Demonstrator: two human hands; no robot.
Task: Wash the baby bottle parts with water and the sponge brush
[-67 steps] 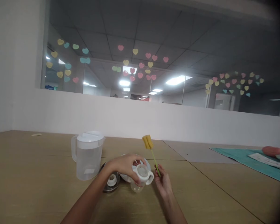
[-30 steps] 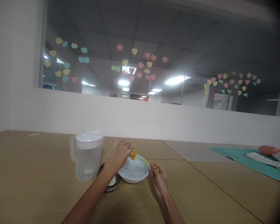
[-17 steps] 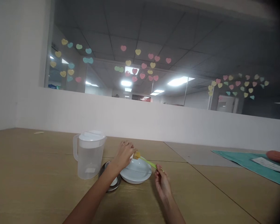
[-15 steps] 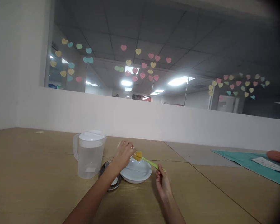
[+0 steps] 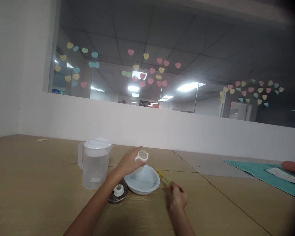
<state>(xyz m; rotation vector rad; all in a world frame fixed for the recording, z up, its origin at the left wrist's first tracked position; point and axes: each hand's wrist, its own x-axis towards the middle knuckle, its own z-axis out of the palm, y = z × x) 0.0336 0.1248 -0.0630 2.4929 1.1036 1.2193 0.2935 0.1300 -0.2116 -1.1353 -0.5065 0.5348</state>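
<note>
Tilted above the white bowl (image 5: 143,187), a bottle with a white rim (image 5: 142,156) is gripped in my left hand (image 5: 130,161). Its round end faces me; the rest of its body is largely behind my fingers. My right hand (image 5: 178,195) is closed around the green handle of a yellow-headed bottle brush (image 5: 165,179). The brush head is outside the bottle, by the bowl's right rim. A white cap-like part (image 5: 118,190) sits in a small metal dish (image 5: 118,199), beneath my left forearm.
A translucent lidded pitcher (image 5: 94,170) stands left of the dish, a pale level showing through its wall. At the right lie a teal cloth (image 5: 245,167) and a reddish item (image 5: 292,166). Behind the table (image 5: 39,183) rises a white wall (image 5: 137,126) with a window.
The brush head has come away from the bottle, moving right and down with my right hand. My left hand has turned the bottle's rim toward me. The white cap-like part is now uncovered.
</note>
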